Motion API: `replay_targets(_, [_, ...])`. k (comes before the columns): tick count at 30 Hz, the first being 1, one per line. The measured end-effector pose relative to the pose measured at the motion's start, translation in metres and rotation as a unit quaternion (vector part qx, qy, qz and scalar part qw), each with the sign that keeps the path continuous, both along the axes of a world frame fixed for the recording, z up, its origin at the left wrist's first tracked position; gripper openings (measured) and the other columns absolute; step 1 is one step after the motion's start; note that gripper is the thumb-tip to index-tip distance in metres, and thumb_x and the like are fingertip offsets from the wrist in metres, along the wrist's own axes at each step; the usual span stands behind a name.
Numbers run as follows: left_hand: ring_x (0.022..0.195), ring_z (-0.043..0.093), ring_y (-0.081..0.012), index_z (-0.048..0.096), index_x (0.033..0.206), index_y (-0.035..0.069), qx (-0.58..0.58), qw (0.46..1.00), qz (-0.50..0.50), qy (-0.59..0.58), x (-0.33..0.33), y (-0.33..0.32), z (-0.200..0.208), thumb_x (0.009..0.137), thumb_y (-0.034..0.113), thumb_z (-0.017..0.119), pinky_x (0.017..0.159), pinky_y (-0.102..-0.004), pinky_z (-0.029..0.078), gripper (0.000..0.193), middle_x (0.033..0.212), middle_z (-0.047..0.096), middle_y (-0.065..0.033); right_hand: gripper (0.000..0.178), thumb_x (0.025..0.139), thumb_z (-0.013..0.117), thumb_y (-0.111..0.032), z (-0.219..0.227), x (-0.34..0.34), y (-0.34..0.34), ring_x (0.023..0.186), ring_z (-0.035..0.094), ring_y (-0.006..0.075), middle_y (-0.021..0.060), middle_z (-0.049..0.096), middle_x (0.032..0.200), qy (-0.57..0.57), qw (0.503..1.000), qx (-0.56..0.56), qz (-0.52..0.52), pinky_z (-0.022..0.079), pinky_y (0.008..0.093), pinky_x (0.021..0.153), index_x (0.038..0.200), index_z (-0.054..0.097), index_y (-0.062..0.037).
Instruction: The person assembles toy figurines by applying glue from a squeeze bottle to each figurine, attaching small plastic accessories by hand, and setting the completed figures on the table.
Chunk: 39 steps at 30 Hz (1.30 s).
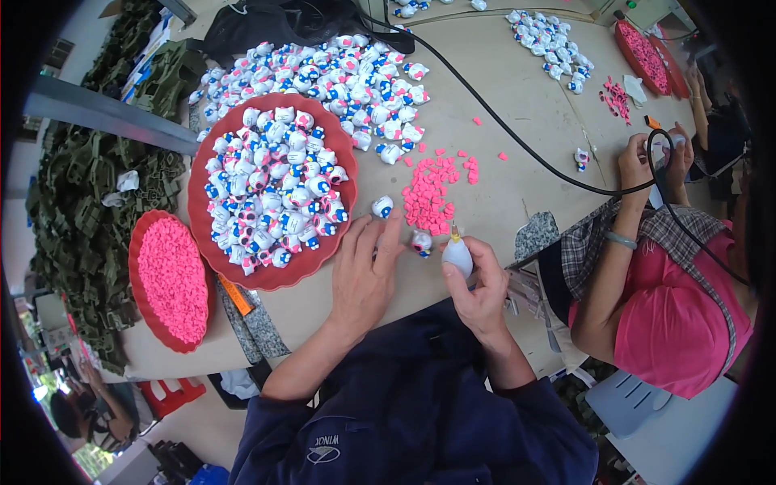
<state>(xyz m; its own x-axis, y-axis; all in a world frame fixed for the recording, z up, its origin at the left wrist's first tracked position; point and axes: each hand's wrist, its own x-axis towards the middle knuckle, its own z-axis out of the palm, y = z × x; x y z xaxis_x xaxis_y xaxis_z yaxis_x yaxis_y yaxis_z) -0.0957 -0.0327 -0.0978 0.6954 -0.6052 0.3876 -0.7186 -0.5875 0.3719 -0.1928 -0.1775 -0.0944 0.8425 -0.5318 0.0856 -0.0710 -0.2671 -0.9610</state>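
My right hand (483,291) is closed around a small white squeeze bottle (457,259), its thin needle tip pointing up. Just left of the bottle, a small white toy figurine (421,242) lies on the table. My left hand (361,271) rests palm down beside it, fingers stretched out and slightly apart. Close to its fingertips is another figurine (382,207), white with blue; I cannot tell if they touch. A loose pile of small pink pieces (428,194) lies just beyond both hands.
A scalloped red tray (196,190) heaped with figurines stands left, with more figurines (388,97) behind it. A smaller red tray (138,234) holds pink pieces. A black cable (493,109) crosses the table. At right a person in a pink shirt (671,315) works.
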Motion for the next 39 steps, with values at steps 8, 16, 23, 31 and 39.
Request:
replay_targets(8, [0.097, 0.061, -0.0246, 0.068, 0.097, 0.007, -0.052, 0.995, -0.008, -0.083, 0.000, -0.001, 0.015, 0.070, 0.018, 0.077, 0.069, -0.0325, 0.049, 0.031, 0.101, 0.065, -0.0067, 0.031, 0.079, 0.069, -0.007, 0.002, 0.002, 0.001, 0.075, 0.061, 0.0127, 0.0094, 0.063, 0.089, -0.018, 1.000, 0.006, 0.022, 0.047, 0.0242, 0.064, 0.106, 0.057, 0.0010])
replay_targets(16, [0.101, 0.059, -0.0180, 0.062, 0.110, -0.001, -0.398, 0.739, -0.005, 0.544, -0.021, 0.017, 0.035, 0.079, -0.005, 0.068, 0.080, -0.0279, 0.051, 0.031, 0.116, 0.057, -0.0088, 0.034, 0.080, 0.067, -0.007, 0.001, 0.005, -0.002, 0.085, 0.062, 0.0235, 0.0148, 0.063, 0.095, -0.022, 0.998, -0.019, 0.055, 0.048, 0.0298, 0.073, 0.111, 0.056, 0.0013])
replay_targets(23, [0.099, 0.062, -0.0204, 0.051, 0.121, -0.004, -0.367, 0.666, -0.025, 0.649, -0.035, 0.029, 0.032, 0.083, -0.007, 0.062, 0.089, -0.0314, 0.051, 0.040, 0.113, 0.055, -0.0117, 0.037, 0.078, 0.070, -0.008, 0.002, 0.007, -0.002, 0.083, 0.065, 0.0251, 0.0150, 0.065, 0.098, -0.028, 0.996, 0.011, 0.080, 0.050, 0.0300, 0.072, 0.111, 0.057, 0.0015])
replay_targets(31, [0.103, 0.059, -0.0171, 0.055, 0.116, -0.002, -0.417, 0.661, -0.035, 0.623, -0.038, 0.036, 0.012, 0.082, -0.010, 0.062, 0.087, -0.0277, 0.050, 0.036, 0.113, 0.056, -0.0079, 0.037, 0.063, 0.080, -0.009, 0.035, -0.012, -0.020, 0.060, 0.061, 0.0168, 0.0106, 0.065, 0.076, -0.088, 0.987, -0.055, 0.125, 0.045, 0.0253, 0.053, 0.096, 0.066, 0.0014])
replay_targets(39, [0.104, 0.060, -0.0199, 0.054, 0.118, -0.003, -0.414, 0.658, -0.029, 0.629, -0.038, 0.032, 0.013, 0.084, -0.010, 0.059, 0.090, -0.0285, 0.049, 0.035, 0.113, 0.056, -0.0092, 0.032, 0.062, 0.080, -0.010, 0.045, -0.019, -0.017, 0.052, 0.058, 0.0156, 0.0085, 0.063, 0.067, -0.060, 0.987, -0.078, 0.129, 0.042, 0.0250, 0.048, 0.090, 0.068, 0.0013])
